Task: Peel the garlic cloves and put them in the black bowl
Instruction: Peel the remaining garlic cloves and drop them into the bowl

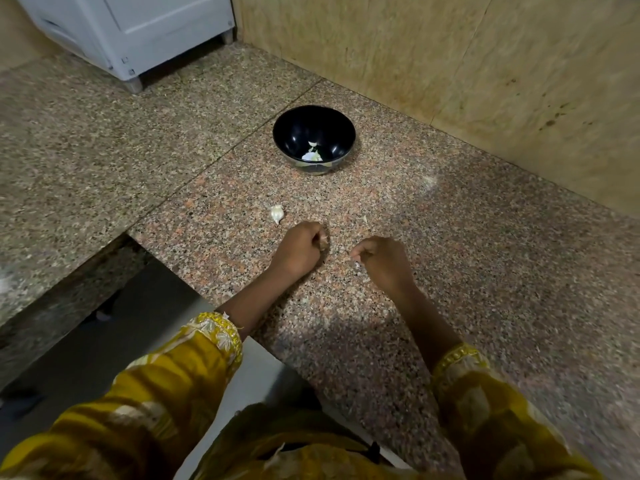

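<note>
The black bowl point(341, 133) stands on the granite counter ahead of my hands, with a few pale garlic pieces point(313, 154) at its bottom. An unpeeled garlic clove point(277, 213) lies on the counter, just up and left of my left hand point(300, 248). That hand rests on the counter with its fingers curled into a fist, and nothing shows inside it. My right hand point(382, 259) is a short way to the right, fingers curled, with a small white garlic piece point(357, 264) showing under its fingertips. A tiny white scrap point(364, 219) lies between the hands and the bowl.
The speckled granite counter point(485, 271) runs to a beige tiled wall point(485, 81) at the right and back. A white appliance point(131, 32) stands at the back left. The counter's edge drops off at the lower left point(194, 282).
</note>
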